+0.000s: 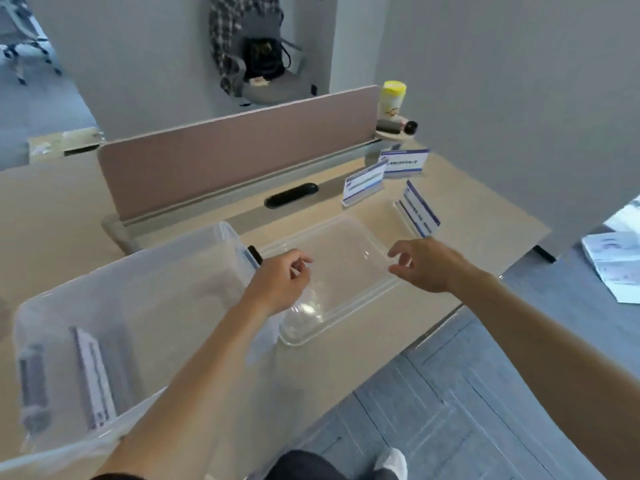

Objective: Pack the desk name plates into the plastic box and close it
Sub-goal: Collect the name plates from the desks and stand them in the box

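Beige desk point(478, 216) fills my view, with a pinkish divider panel point(242, 157) along its back. The clear plastic box point(138, 289) sits at the left, open, and I see one name plate point(95, 375) leaning inside near its close end. The clear lid point(346, 258) lies flat on the desk just right of the box. Left hand point(280, 282) hovers over the lid's left part, fingers loosely curled, holding nothing. Right hand point(426, 265) is at the lid's right edge, fingers spread and relaxed, empty; I can't tell if it touches. Three desk name plates point(363, 183) stand on the desk behind the lid, at the right. A yellow-capped wipes canister point(391, 98) stands at the panel's far right end.
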Action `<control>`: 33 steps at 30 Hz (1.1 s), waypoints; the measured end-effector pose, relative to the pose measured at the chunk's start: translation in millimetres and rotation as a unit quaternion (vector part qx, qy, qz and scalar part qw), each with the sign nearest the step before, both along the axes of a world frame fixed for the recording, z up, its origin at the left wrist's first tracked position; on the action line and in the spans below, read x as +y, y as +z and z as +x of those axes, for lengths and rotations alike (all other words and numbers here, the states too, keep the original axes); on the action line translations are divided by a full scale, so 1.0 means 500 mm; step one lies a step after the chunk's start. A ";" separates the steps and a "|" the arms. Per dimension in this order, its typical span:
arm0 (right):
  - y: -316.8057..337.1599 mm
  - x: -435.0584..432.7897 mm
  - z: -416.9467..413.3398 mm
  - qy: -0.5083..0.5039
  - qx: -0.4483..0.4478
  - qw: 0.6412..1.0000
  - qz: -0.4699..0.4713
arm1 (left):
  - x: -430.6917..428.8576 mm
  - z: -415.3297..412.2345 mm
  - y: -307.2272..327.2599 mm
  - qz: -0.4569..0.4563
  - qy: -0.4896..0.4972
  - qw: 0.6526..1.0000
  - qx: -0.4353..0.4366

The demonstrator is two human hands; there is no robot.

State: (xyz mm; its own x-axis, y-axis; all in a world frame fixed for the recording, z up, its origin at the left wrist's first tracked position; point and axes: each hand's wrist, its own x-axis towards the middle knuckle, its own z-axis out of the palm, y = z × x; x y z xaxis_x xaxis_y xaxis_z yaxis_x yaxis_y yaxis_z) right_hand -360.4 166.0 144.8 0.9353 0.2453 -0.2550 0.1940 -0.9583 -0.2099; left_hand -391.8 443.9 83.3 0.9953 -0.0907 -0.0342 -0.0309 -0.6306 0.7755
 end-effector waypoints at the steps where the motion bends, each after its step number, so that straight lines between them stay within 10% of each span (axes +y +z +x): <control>1: -0.003 -0.044 0.008 -0.009 0.003 1.000 0.001 | -0.040 0.021 0.002 0.005 -0.009 1.000 0.000; 15: -0.034 -0.514 0.213 -0.028 -0.053 0.998 0.017 | -0.527 0.208 0.012 0.011 -0.003 1.000 0.001; 33: -0.110 -0.547 0.679 0.100 -0.016 0.994 -0.052 | -0.706 0.510 -0.154 0.020 0.086 0.985 0.146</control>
